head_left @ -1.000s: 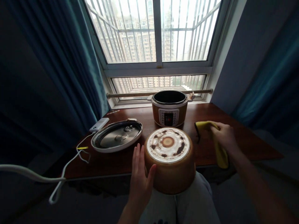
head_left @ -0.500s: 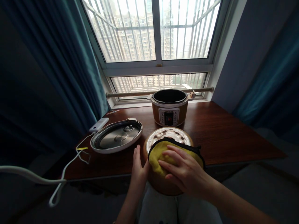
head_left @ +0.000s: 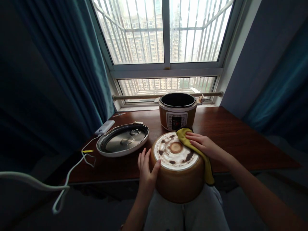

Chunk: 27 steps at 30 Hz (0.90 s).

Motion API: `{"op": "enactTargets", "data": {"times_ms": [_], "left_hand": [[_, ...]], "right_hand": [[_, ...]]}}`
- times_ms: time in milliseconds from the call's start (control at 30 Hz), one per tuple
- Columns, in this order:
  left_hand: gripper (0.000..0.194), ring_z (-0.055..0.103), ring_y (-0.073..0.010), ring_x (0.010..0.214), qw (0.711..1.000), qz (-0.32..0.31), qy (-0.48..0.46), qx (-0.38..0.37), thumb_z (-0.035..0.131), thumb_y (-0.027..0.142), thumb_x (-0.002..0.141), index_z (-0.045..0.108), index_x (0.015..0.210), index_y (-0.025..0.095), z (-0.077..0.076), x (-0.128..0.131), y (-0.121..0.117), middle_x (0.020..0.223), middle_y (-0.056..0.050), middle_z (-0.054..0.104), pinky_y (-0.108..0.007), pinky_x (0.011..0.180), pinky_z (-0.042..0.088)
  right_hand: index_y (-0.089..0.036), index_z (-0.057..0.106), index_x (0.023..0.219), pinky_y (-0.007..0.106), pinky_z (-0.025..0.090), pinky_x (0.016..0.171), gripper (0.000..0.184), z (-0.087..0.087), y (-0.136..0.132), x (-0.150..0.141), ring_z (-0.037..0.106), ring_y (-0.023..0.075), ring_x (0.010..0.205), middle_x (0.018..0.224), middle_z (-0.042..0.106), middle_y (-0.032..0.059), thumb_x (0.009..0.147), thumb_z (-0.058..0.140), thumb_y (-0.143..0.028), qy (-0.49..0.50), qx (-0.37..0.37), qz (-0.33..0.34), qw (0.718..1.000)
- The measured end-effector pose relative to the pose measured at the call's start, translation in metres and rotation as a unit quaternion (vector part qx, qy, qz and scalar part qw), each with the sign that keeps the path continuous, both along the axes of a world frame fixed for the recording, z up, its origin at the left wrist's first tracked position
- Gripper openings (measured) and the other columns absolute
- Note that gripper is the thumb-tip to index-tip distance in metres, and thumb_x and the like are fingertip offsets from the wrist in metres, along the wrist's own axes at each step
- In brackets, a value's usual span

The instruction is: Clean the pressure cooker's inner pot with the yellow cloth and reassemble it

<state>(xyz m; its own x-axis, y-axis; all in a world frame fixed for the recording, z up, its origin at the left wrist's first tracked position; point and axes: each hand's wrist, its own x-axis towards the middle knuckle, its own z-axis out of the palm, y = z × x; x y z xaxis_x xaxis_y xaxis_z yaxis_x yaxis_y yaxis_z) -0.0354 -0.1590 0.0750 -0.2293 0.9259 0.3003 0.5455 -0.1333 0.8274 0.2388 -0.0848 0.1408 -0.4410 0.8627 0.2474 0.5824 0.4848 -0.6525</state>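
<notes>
An upside-down inner pot [head_left: 179, 183], brownish gold, sits over my lap at the table's front edge. Its pale base faces up, with dark brown stains and a round tan spot in the middle. My left hand [head_left: 147, 170] steadies the pot's left side, thumb near the base rim and fingers along the wall. On the upper right of the base, my right hand [head_left: 202, 145] presses a yellow cloth [head_left: 184, 136] with dark edging. The cloth's loose end hangs down the pot's right side.
Behind the pot stands an open electric pressure cooker [head_left: 177, 117] with a control panel. Its lid [head_left: 124, 141] lies underside up at the left. A white power bank [head_left: 105, 127] with a white cable [head_left: 72, 168] is beside it. The wooden table [head_left: 235, 138] meets the window.
My right hand and the cloth have moved from across the front of the base to its upper right edge, uncovering the stained base. My left hand stays at the pot's left side.
</notes>
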Motion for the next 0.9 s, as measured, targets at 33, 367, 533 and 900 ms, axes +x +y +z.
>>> {"op": "enactTargets", "data": {"times_ms": [33, 367, 533, 900], "left_hand": [[0.057, 0.016, -0.0273, 0.135, 1.0, 0.001, 0.001, 0.005, 0.046, 0.047, 0.081, 0.044, 0.126, 0.013, -0.001, 0.0, 0.0, 0.142, -0.014, 0.03, -0.049, 0.109, 0.017], [0.049, 0.015, -0.0258, 0.135, 1.0, 0.007, 0.002, 0.025, 0.046, 0.042, 0.083, 0.046, 0.125, 0.018, 0.006, 0.008, -0.006, 0.141, -0.01, 0.032, -0.048, 0.11, 0.016], [0.048, 0.015, -0.0264, 0.135, 1.0, 0.0, 0.006, 0.019, 0.047, 0.041, 0.082, 0.047, 0.125, 0.018, 0.016, 0.012, -0.007, 0.141, -0.01, 0.032, -0.048, 0.11, 0.015], [0.052, 0.012, -0.0273, 0.135, 0.998, -0.007, 0.053, 0.024, 0.047, 0.045, 0.081, 0.047, 0.125, 0.015, 0.017, 0.017, 0.001, 0.14, -0.012, 0.033, -0.049, 0.109, 0.014]], "right_hand": [[-0.021, 0.056, 0.121, 0.038, 0.03, 0.106, 0.043, -0.003, 0.01, 0.001, 0.043, 0.0219, 0.122, 0.13, 0.05, 0.0042, 0.086, 0.045, -0.043, 0.033, -0.041, -0.006, 0.999], [-0.014, 0.061, 0.113, 0.033, 0.048, 0.083, 0.051, -0.018, 0.076, -0.022, 0.062, 0.0215, 0.091, 0.106, 0.065, 0.0087, 0.078, 0.054, -0.051, 0.153, -0.317, 0.063, 0.934], [-0.023, 0.067, 0.102, 0.029, 0.047, 0.08, 0.04, -0.011, 0.085, -0.032, 0.061, 0.0203, 0.089, 0.097, 0.068, 0.001, 0.075, 0.058, -0.051, 0.053, -0.189, 0.073, 0.978], [-0.01, 0.066, 0.082, 0.028, 0.048, 0.059, 0.036, -0.025, 0.077, -0.014, 0.06, 0.0164, 0.06, 0.074, 0.068, 0.0096, 0.07, 0.066, -0.044, 0.272, -0.379, -0.052, 0.883]]}}
